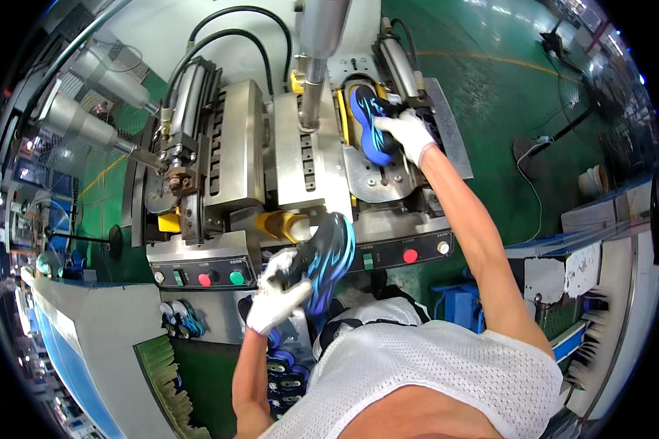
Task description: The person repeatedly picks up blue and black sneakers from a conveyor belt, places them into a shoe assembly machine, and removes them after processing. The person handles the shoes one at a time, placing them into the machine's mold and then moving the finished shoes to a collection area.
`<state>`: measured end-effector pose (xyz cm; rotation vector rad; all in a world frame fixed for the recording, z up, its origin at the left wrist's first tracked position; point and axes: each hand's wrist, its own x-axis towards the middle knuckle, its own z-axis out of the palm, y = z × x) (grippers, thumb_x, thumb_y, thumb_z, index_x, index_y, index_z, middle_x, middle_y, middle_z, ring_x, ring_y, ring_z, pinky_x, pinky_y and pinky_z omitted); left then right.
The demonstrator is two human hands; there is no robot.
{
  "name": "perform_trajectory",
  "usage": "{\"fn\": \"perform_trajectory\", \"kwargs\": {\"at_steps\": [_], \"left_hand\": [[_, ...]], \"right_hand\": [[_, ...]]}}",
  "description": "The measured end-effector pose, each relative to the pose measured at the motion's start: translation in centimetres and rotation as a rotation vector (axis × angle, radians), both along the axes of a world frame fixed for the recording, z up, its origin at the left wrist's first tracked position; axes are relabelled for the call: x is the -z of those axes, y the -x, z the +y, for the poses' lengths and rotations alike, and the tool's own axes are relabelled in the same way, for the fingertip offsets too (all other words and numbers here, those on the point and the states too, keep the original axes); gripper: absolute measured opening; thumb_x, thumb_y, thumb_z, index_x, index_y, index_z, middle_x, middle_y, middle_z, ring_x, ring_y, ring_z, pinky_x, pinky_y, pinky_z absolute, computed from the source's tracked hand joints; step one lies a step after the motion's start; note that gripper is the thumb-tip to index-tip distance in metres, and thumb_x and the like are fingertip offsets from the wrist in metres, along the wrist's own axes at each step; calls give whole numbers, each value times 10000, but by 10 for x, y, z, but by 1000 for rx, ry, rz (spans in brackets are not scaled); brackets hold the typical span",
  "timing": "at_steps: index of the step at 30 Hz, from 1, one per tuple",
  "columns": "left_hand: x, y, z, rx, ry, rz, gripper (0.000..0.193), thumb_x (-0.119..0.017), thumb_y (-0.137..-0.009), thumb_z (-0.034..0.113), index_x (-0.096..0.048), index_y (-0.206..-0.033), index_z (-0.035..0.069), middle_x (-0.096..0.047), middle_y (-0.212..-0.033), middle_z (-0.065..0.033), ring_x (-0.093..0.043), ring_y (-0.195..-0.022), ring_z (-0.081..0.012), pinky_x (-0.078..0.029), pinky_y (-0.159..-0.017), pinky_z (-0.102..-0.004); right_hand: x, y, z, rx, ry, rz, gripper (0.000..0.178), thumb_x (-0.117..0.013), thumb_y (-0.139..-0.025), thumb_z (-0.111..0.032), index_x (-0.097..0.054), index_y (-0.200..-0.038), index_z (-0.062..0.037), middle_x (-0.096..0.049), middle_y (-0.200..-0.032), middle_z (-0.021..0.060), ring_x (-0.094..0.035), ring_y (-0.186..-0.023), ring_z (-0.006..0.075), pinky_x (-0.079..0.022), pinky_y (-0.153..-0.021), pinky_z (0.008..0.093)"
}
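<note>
A white glove covers my left hand (pixel 277 294), which is closed around a black shoe (pixel 332 252) with blue and purple streaks. That shoe is held up in front of the machine's control panel. Farther off and to the right, my right hand (pixel 408 134), also gloved in white, grips a second shoe (pixel 374 126), black with a blue and purple sole edge. This one lies over the right-hand station of the press machine (pixel 300 150), above a metal plate (pixel 381 179). Part of its upper is hidden behind my right fingers.
The control panel (pixel 410 252) along the machine's front carries red and green buttons. A thick metal cylinder (pixel 318 44) comes down over the middle. Several shoes (pixel 289 377) sit below by my left forearm, and a pair (pixel 183 319) stands farther left. Brush bristles (pixel 597 333) line the right side.
</note>
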<state>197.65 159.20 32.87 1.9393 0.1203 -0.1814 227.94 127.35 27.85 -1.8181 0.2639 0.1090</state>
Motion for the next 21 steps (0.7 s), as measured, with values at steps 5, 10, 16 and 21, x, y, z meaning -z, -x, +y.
{"fn": "perform_trajectory", "kwargs": {"at_steps": [5,10,16,21], "left_hand": [[49,125,45,-321,-69,383,645,-791,-768,207,-542,-1330,13,-652,-1177,-98,-605,-1091,-210,-483,-984,-366],[154,192,70,-587,-288,451,631,-741,-844,311,-505,-1385,86,-673,-1237,-224,-645,-1163,-374,-490,-984,-431],[268,221,56,-690,-412,475,815,-678,-893,519,-312,-1534,175,-626,-1331,-211,-606,-1216,-391,-439,-1034,-457],[282,232,52,-831,-303,329,802,-761,-849,383,-375,-1495,106,-561,-1386,-227,-568,-1255,-422,-433,-1058,-462]], "right_hand": [[110,-89,65,-31,948,-118,590,-630,-820,-526,-718,-1136,-36,-671,-1220,232,-656,-1142,387,-514,-976,467],[113,-92,51,18,1002,-217,601,-673,-774,-552,-738,-1055,-25,-715,-1099,216,-685,-1080,371,-531,-913,453],[68,-52,53,-229,964,-181,668,-732,-820,-531,-705,-1156,46,-752,-995,169,-721,-884,299,-531,-820,428],[21,224,165,-482,569,-697,766,-676,-951,-159,-267,-1564,52,-322,-1609,260,-403,-1455,345,-301,-1213,405]]}}
